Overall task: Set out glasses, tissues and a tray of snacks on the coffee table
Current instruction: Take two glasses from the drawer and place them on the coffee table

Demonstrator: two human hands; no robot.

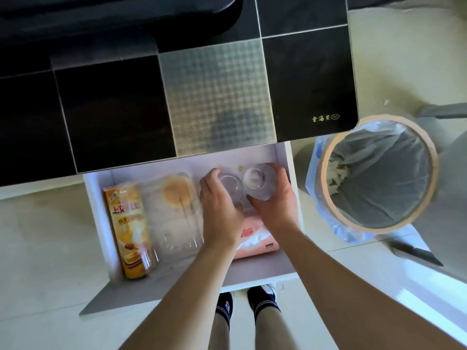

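Note:
An open white drawer (101, 223) sticks out from under the black glass coffee table (113, 109). My left hand (219, 213) is wrapped around a clear glass (231, 188) at the drawer's back. My right hand (274, 203) holds a second clear glass (257, 179) just to its right. Under both wrists lies a pink tissue pack (255, 239), partly hidden. An orange snack box (130, 228) lies along the drawer's left side. Beside it sits a clear plastic tray (177, 210) with pale round snacks.
A round bin (379, 173) with a grey liner and blue bag stands to the right of the drawer. A dark knife (414, 252) lies on the white surface at the right. My feet (249, 304) are below the drawer front.

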